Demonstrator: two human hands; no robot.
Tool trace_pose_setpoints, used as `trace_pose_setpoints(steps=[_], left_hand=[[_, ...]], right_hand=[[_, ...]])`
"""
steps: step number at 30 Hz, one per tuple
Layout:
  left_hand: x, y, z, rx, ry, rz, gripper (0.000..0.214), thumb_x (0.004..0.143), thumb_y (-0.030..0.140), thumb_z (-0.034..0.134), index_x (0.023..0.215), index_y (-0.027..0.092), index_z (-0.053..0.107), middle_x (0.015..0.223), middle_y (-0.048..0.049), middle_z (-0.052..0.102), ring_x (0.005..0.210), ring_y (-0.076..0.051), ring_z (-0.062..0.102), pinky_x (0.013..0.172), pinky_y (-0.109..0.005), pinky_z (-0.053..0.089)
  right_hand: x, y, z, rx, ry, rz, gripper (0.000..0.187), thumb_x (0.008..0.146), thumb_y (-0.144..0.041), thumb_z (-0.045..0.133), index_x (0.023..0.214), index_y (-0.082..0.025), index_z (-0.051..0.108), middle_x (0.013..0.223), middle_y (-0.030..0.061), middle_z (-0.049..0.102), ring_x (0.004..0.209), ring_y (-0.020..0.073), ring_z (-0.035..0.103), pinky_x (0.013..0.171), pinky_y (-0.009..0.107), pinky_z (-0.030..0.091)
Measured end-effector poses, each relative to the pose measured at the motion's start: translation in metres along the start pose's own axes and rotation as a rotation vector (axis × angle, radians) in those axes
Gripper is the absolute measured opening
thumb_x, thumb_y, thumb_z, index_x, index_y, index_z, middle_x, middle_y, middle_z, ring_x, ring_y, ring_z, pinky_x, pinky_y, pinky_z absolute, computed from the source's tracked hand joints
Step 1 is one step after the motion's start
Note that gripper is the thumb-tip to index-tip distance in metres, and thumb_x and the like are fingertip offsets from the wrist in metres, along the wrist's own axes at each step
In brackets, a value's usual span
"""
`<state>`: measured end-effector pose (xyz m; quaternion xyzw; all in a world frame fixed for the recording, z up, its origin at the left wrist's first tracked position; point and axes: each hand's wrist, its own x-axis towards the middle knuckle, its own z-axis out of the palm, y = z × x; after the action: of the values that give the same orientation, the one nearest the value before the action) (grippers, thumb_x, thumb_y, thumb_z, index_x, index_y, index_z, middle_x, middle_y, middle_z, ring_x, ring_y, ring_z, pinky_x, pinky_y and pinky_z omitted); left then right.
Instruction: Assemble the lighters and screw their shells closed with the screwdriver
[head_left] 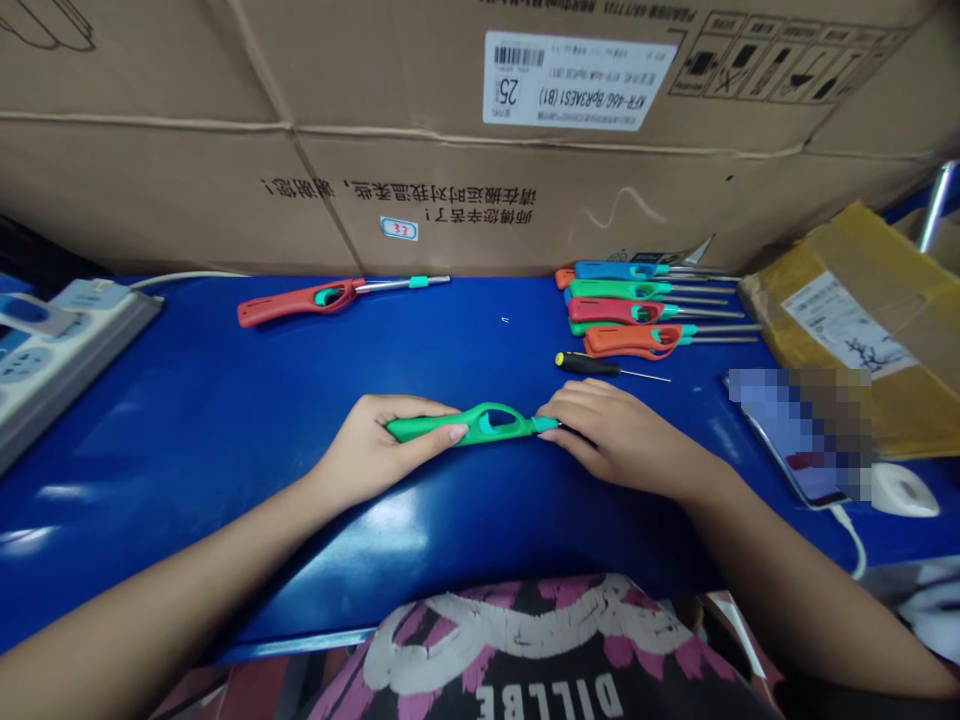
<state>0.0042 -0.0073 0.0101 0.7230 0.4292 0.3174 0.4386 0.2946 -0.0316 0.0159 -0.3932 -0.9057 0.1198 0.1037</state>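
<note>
A green long-nosed lighter (pixel 439 428) lies level between my two hands, above the near middle of the blue table. Wrapped round its handle end is my left hand (pixel 390 435), thumb along the body. My right hand (pixel 592 430) pinches the other end at the teal collar; the metal tube there is hidden by the fingers. Behind my right hand lies a small screwdriver (pixel 592 364) with a black and yellow handle. Beyond it sits a stack of several lighters (pixel 630 310) in orange, red, green and blue, tubes pointing right. A red lighter (pixel 300 302) rests alone at the back left.
A large cardboard box (pixel 435 160) walls off the back of the blue table (pixel 225 420). At left is a power strip (pixel 67 350). On the right are a taped yellow package (pixel 862 330), a phone (pixel 787 450) with a cable, and a white mouse-like object (pixel 904 490).
</note>
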Motion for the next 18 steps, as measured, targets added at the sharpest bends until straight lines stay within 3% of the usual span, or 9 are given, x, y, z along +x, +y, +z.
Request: trace_pose_setpoints(steps=[5,8,18], left_hand=[[-0.002,-0.001,0.004,0.073,0.024,0.183,0.012,0.083,0.024,0.078,0.091,0.016,0.081,0.089,-0.0040,0.081,0.074,-0.013,0.075,0.066,-0.016,0.058],[-0.005,-0.001,0.007,0.116,0.036,0.282,0.011,0.084,0.021,0.078,0.093,0.016,0.080,0.088,-0.0029,0.080,0.071,-0.011,0.074,0.066,-0.015,0.057],[-0.010,-0.002,0.013,0.102,0.061,0.311,0.010,0.084,0.017,0.078,0.093,0.014,0.079,0.089,-0.0046,0.080,0.071,-0.011,0.074,0.067,-0.015,0.058]], right_hand=[[0.001,0.000,0.006,-0.150,0.143,-0.131,0.028,0.104,-0.027,0.045,0.104,-0.011,0.068,0.095,0.0112,0.072,0.084,0.0229,0.062,0.080,0.036,0.049],[0.001,-0.001,0.010,-0.196,0.150,-0.164,0.028,0.104,-0.025,0.044,0.100,-0.011,0.069,0.092,0.0119,0.072,0.078,0.0221,0.061,0.073,0.035,0.048],[0.001,-0.005,0.008,-0.187,0.240,-0.154,0.026,0.101,-0.022,0.046,0.100,-0.011,0.069,0.085,0.0099,0.072,0.075,0.0209,0.061,0.070,0.033,0.047]])
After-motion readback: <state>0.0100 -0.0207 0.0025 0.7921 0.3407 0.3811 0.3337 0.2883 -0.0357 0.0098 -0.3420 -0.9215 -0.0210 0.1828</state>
